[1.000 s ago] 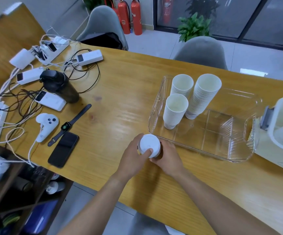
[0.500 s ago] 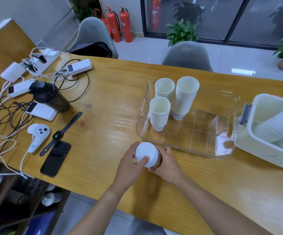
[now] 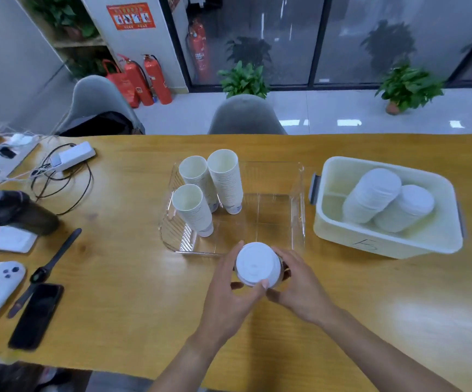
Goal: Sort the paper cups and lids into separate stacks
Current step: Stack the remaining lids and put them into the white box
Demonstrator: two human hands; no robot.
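While both hands hold one cup with a lid (image 3: 258, 267) on it, the lid could pop off too fast. The left hand (image 3: 230, 295) curls its fingers (image 3: 263, 284) round the white lid's edge, and the right hand (image 3: 297, 281) wraps the cup under it, which is mostly hidden. The cup is right between the fingers, just above the counter (image 3: 133, 292).

If the left fingers pull too hard, the paper cup could get squashed, or the lid could fly away and roll off the counter's near edge. If the right hand swings out, it could bump the clear tray (image 3: 274, 222), which sits just past the fingertips. Three tall cup stacks (image 3: 224, 179) stand in that tray and lean a bit, so a bump could tip them. Farther out to the right of the fingers is a pale tub (image 3: 381, 244) with two lid stacks (image 3: 376, 193) lying on their sides.

The counter is smooth yellow wood and looks a little shiny. Well to the left of the fingers lie a black phone (image 3: 35, 315), a watch (image 3: 51, 267), a white controller (image 3: 3, 281) and lots of cables. Behind the counter are grey chairs, red fire extinguishers, green plants and big glass doors.
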